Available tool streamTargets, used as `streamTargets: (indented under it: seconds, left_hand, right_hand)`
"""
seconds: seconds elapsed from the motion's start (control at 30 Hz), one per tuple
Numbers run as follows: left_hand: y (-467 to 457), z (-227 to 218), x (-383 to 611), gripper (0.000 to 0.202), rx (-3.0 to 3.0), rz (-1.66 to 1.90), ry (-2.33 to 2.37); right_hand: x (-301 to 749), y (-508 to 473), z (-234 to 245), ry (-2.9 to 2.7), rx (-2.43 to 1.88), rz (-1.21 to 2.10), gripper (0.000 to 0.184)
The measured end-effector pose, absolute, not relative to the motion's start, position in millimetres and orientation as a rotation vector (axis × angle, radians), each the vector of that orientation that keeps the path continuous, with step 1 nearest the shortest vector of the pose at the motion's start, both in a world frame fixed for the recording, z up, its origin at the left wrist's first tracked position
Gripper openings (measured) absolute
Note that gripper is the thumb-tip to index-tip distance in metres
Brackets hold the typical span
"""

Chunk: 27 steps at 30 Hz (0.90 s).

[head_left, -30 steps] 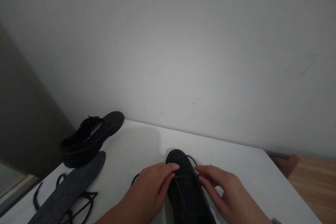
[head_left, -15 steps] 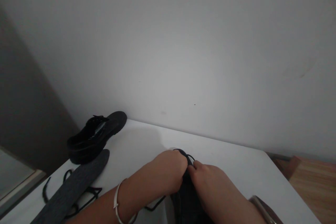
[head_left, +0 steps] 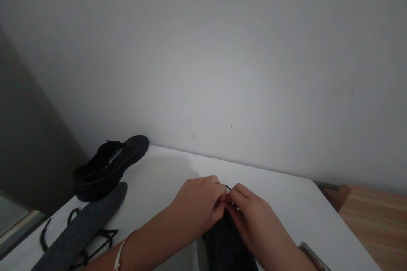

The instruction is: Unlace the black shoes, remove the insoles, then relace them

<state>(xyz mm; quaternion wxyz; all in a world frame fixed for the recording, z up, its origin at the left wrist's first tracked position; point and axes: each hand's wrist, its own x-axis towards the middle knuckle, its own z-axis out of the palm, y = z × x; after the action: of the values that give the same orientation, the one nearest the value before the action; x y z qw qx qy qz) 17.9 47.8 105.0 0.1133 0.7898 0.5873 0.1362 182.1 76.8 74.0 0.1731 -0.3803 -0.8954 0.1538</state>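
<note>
Low in the head view, a black shoe (head_left: 226, 243) stands on the white table, partly covered by my hands and cut off by the bottom edge. My left hand (head_left: 203, 199) is closed in a pinch over the shoe's upper part. Opposite it, my right hand (head_left: 249, 211) pinches too, and the fingertips of both hands meet. A bit of thin black shoelace (head_left: 227, 187) shows between them, just beyond the fingers. How the lace runs inside the fingers is hidden.
Another black shoe (head_left: 101, 169) lies on its side at the table's left, against the wall. A grey insole (head_left: 92, 224) and a loose black lace (head_left: 106, 237) lie nearer. A metal-edged object (head_left: 313, 256) lies by my right forearm. Wooden furniture (head_left: 375, 220) stands to the right.
My hands have come together at the fingertips, and my left hand has turned from a fist over the shoe to a pinch. The view has shifted slightly to the right.
</note>
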Motion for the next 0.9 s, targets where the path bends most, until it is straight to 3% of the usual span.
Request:
streamTargets:
  seconds: [0.1,0.23,0.5,0.6,0.73,0.9]
  left_hand:
    - [45.8,109.9,18.6,0.013,2.052,0.759,1.602]
    - [41.5,117.1,20.0,0.013,1.805,0.980,1.479]
    - [37.7,116.2,19.6,0.014,1.621,1.154,1.264]
    - [51.7,102.4,8.8,0.015,1.734,1.066,1.399]
    - [71.7,74.0,-5.4,0.004,2.055,0.653,1.756]
    - [77.3,53.5,-7.2,0.008,2.161,0.488,1.762]
  right_hand:
    - [188.6,76.7,80.4,-2.268,-0.973,0.731,0.016]
    - [191.4,74.6,90.5,-2.003,-0.928,0.991,0.019]
    - [187.8,70.9,92.8,-1.871,-0.848,0.975,0.015]
    - [189.1,70.3,93.4,-1.878,-0.830,0.897,0.013]
    - [194.1,67.1,99.9,-1.930,-0.794,0.731,0.009]
    - [201.3,61.0,114.1,-2.010,-0.743,0.577,0.008]
